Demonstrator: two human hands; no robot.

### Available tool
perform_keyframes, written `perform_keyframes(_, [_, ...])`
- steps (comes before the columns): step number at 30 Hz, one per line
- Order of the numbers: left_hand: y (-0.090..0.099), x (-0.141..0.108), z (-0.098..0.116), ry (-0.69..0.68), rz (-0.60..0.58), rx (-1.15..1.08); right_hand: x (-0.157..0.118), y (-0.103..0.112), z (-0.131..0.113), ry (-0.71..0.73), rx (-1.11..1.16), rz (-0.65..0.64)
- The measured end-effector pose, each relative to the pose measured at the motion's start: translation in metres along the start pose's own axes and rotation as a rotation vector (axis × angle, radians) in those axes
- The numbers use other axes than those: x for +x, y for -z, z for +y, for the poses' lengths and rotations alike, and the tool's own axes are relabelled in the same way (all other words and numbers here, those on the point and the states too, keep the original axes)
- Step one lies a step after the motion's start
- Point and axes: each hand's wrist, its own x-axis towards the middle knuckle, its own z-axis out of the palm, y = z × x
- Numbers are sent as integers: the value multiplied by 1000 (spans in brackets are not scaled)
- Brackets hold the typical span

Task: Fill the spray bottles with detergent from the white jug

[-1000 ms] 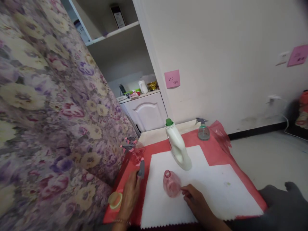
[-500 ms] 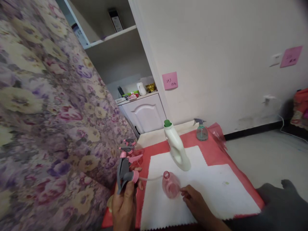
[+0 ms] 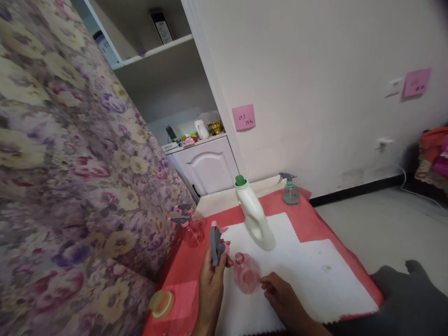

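Note:
My left hand (image 3: 213, 275) is closed around a grey and pink trigger spray head (image 3: 216, 245), held upright just left of a pink see-through bottle (image 3: 248, 275). The bottle stands capless on a white cloth, its neck close to the pink collar of the spray head. I cannot make out the spray head's thin tube. With curled fingertips, my right hand (image 3: 278, 291) holds the bottle's right side. Behind the bottle leans a pale green detergent jug (image 3: 255, 214) with a green spout.
Two pink spray bottles (image 3: 192, 233) stand at the left, beside a floral curtain (image 3: 87, 186). A clear spray bottle (image 3: 291, 193) is at the back right. A yellowish round lid (image 3: 161, 304) lies front left on the red cloth (image 3: 175, 275). Behind are a wall and cabinet.
My left hand has brought the spray head rightward, up to the bottle's neck. The tube that stretched toward the bottle no longer shows clearly. My right hand stays at the bottle.

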Motion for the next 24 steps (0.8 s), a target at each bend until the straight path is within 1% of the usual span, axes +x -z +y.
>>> perform_keyframes(3, [-7,2,-21,27,-29,22,0,0,0,10,-3,-5])
perform_keyframes(6, [-15,-1,-32,48,-60,45,0,0,1,13,-17,-10])
perform_keyframes(11, [-24,-3,-37,74,-12,161,0,0,1,4,-30,-14])
perform_keyframes(13, [-25,-3,-39,74,-15,191,0,0,1,3,-30,-16])
perform_keyframes(19, [-22,-4,-43,104,-97,146,0,1,0,-3,-37,-17])
perform_keyframes(24, [-19,-4,-46,74,-160,150,0,0,0,-4,9,2])
